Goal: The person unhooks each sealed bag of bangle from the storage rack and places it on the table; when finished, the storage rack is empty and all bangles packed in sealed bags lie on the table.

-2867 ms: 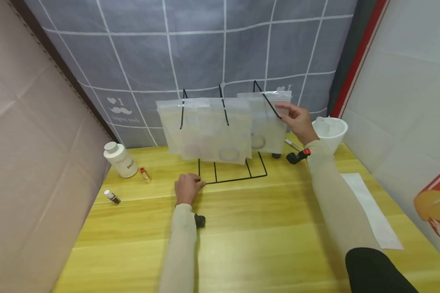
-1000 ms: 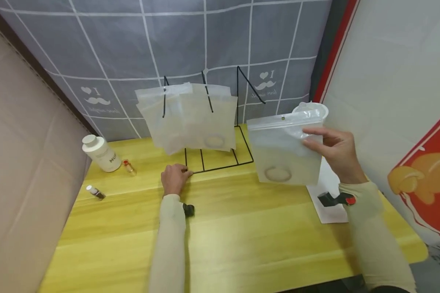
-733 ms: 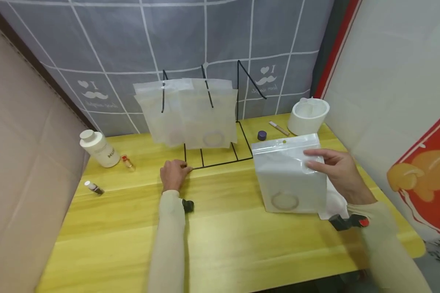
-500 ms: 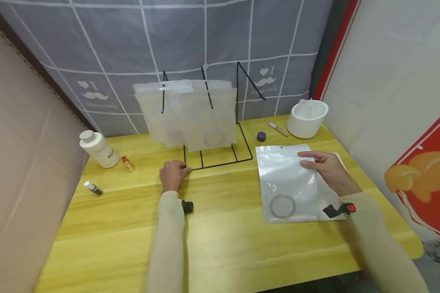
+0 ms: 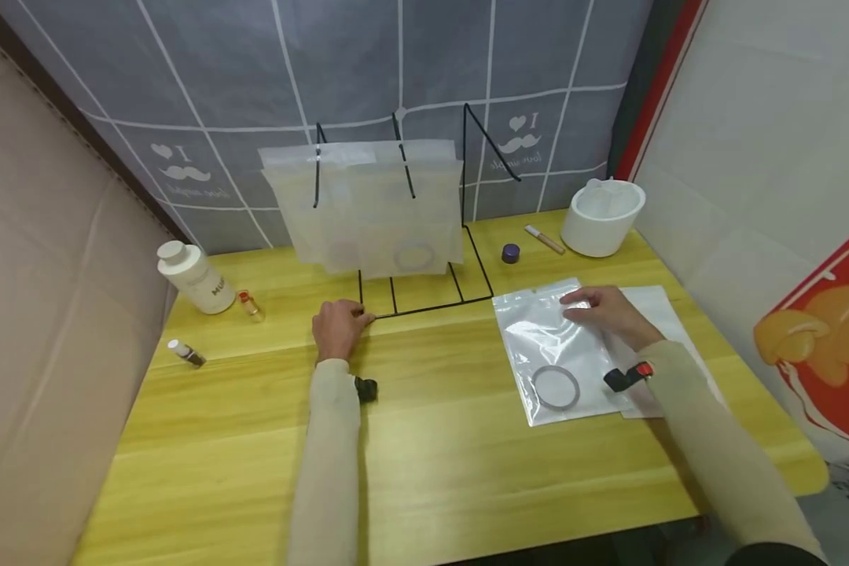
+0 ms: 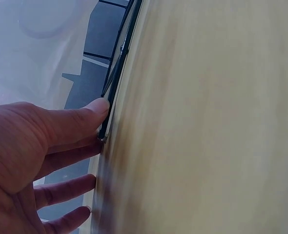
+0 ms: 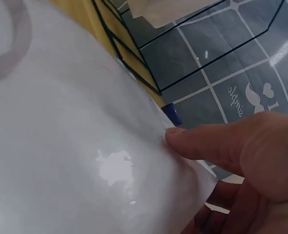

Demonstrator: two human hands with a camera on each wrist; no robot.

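My left hand point(image 5: 338, 328) pinches the front left corner of a black wire rack point(image 5: 424, 309) between thumb and forefinger; the left wrist view shows the thumb on the wire point(image 6: 118, 73) and the other fingers spread below. Pouches point(image 5: 368, 204) of frosted plastic hang on two of the rack's prongs, while the right prong point(image 5: 491, 141) is bare. A clear zip-lock bag point(image 5: 538, 338) with a ring shape inside lies on the table at the right. My right hand point(image 5: 604, 310) pinches its upper right edge, thumb on top and fingers behind, as the right wrist view shows.
White paper point(image 5: 665, 322) lies partly under the bag. Behind are a purple cap point(image 5: 511, 253), a small tube point(image 5: 545, 239) and a white pot point(image 5: 600, 224). On the left stand a white bottle point(image 5: 196, 279) and two small vials point(image 5: 251, 306), near the side wall.
My right hand has taken the bag off the rack's right prong, brought it forward and right, and laid it flat on the table. My left hand has kept its grip on the rack corner.
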